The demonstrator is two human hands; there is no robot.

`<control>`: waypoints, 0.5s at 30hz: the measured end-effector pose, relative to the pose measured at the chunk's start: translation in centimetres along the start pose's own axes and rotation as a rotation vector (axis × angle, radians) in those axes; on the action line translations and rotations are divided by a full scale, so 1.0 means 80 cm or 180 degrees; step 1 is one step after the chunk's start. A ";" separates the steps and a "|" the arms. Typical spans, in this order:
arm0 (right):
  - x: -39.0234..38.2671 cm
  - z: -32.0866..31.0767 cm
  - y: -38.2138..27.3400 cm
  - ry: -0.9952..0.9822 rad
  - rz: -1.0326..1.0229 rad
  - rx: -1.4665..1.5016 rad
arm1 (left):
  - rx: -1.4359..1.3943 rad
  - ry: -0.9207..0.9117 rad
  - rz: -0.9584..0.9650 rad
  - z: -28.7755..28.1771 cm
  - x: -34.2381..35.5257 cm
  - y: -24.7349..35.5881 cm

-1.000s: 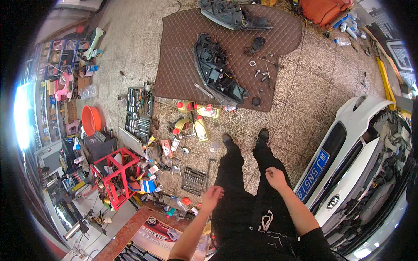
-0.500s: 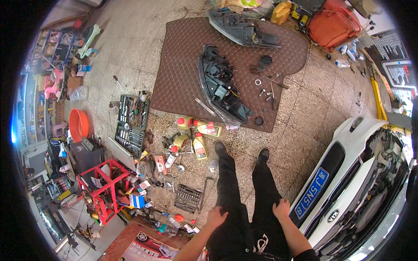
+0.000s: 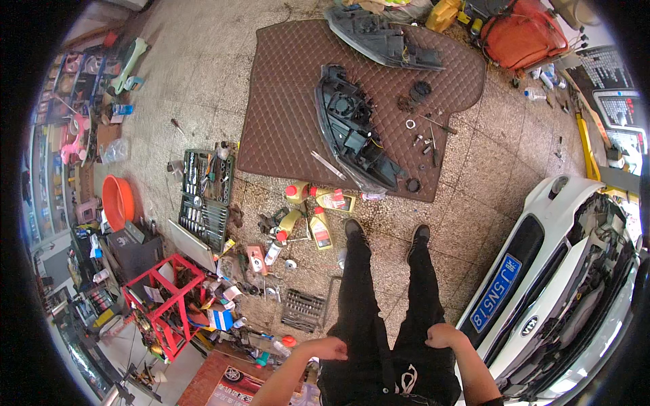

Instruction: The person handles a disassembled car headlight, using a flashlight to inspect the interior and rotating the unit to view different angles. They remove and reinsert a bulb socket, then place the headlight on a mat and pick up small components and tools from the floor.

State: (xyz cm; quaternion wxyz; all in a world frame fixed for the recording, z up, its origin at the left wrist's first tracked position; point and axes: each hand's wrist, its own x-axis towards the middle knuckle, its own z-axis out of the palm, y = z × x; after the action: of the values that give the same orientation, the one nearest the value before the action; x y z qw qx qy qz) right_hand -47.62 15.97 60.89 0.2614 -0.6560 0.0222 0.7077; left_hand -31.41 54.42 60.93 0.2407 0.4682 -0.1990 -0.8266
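I see the left hand point(image 3: 332, 348) and right hand point(image 3: 441, 335) empty, fingers loosely curled; whether they close fully I can't tell. Near the left, one socket tray point(image 3: 303, 310) lies on the floor point(image 3: 508, 155), probably stiff and weighty, best lifted level by both ends. Two headlights point(image 3: 352, 128) rest on one quilted mat point(image 3: 284, 115), bulky, their lenses likely brittle: grip the housings. Four yellow bottles point(image 3: 321, 229), one white car point(image 3: 562, 281).
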 end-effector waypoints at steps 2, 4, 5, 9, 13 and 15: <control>-0.007 -0.005 -0.015 -0.0166 -0.0076 -0.0029 | 0.0035 -0.0273 0.0140 -0.007 0.006 0.010; 0.005 -0.007 -0.023 -0.0219 -0.0125 -0.0057 | -0.0103 -0.0468 -0.0043 -0.016 0.029 0.017; 0.017 -0.009 -0.022 -0.0346 -0.0124 -0.0160 | -0.0148 -0.0545 -0.0038 -0.027 0.047 0.018; 0.077 -0.019 -0.005 -0.0651 -0.0586 -0.0209 | -0.0489 -0.0774 -0.0148 -0.038 0.114 0.027; 0.135 -0.016 0.035 -0.1434 -0.0661 0.0304 | -0.0912 -0.0654 -0.0278 -0.049 0.161 0.034; 0.178 -0.007 0.063 -0.1549 -0.1044 0.0705 | -0.1543 -0.0234 -0.0312 -0.067 0.196 0.037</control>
State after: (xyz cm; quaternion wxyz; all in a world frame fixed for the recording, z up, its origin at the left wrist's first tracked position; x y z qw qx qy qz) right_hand -49.16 16.30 45.87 0.4395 -0.4297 -0.0702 0.7856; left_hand -33.09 42.30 49.32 0.2982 0.3754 0.0194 -0.8774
